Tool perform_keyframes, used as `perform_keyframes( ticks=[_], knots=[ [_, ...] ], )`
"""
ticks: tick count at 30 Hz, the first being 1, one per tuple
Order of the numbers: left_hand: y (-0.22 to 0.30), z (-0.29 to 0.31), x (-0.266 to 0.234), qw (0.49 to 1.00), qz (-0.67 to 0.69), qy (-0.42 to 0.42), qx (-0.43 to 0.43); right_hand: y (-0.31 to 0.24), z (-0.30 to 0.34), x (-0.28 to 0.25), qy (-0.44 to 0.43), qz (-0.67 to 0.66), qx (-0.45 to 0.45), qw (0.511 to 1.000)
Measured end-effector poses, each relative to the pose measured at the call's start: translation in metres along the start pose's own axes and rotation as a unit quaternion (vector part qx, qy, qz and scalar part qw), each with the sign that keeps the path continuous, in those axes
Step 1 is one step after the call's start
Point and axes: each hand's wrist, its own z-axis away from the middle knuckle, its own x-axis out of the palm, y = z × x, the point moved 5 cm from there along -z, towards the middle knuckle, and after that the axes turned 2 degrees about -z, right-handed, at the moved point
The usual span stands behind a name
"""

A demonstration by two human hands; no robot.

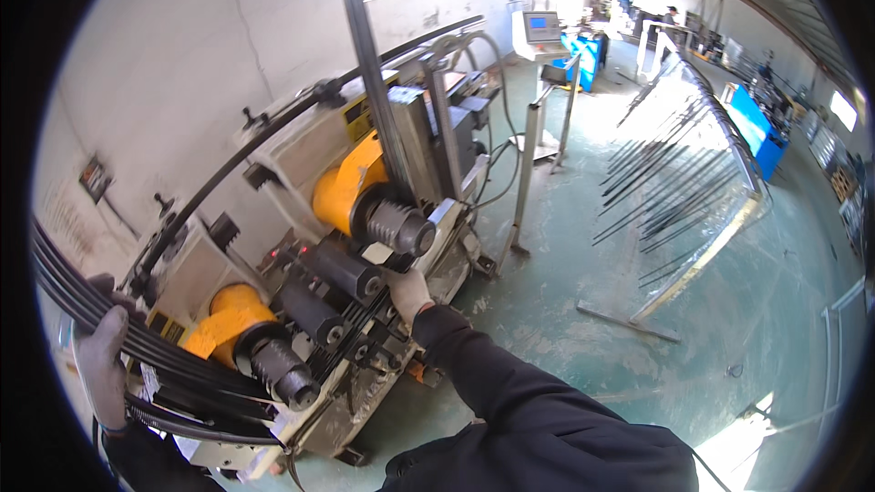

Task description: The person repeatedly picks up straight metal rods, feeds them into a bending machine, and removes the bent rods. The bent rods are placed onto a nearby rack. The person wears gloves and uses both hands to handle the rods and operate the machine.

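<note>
My left hand (102,360), in a grey glove, closes around a bundle of long black strands (173,346), rods or tubes, at the left end of the machine. The bundle runs to the near roller shaft. My right hand (410,294), in a pale glove, reaches into the machine beside a dark cylindrical roller (342,266), just below a ribbed metal shaft (396,225). Its fingers are hidden by machine parts. A second ribbed shaft (284,374) sticks out from a yellow-orange guard (235,321) nearer my left hand.
A second orange guard (351,187) sits farther along the machine. A control box with a screen (540,27) stands beyond. To the right, a metal rack (697,264) carries many thin black rods (665,164). Blue cabinets (758,123) and people appear in the distance.
</note>
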Motion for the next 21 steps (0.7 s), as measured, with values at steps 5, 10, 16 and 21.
perform_keyframes(
  ticks=[5, 10, 16, 21],
  knots=[
    [0.006, 0.009, -0.002, 0.999, -0.034, 0.022, -0.032, -0.007, 0.008, 0.001, 0.003, 0.049, -0.006, 0.999],
    [0.013, 0.017, -0.002, 0.997, -0.067, 0.038, -0.021, 0.001, 0.007, 0.003, -0.007, 0.002, -0.009, 1.0],
    [0.026, 0.031, 0.005, 0.997, -0.074, 0.03, -0.024, 0.003, 0.009, -0.001, -0.05, 0.007, -0.034, 0.998],
    [0.029, 0.037, -0.001, 0.994, -0.09, 0.021, -0.055, 0.009, 0.009, -0.002, -0.083, -0.031, -0.032, 0.996]
  ],
)
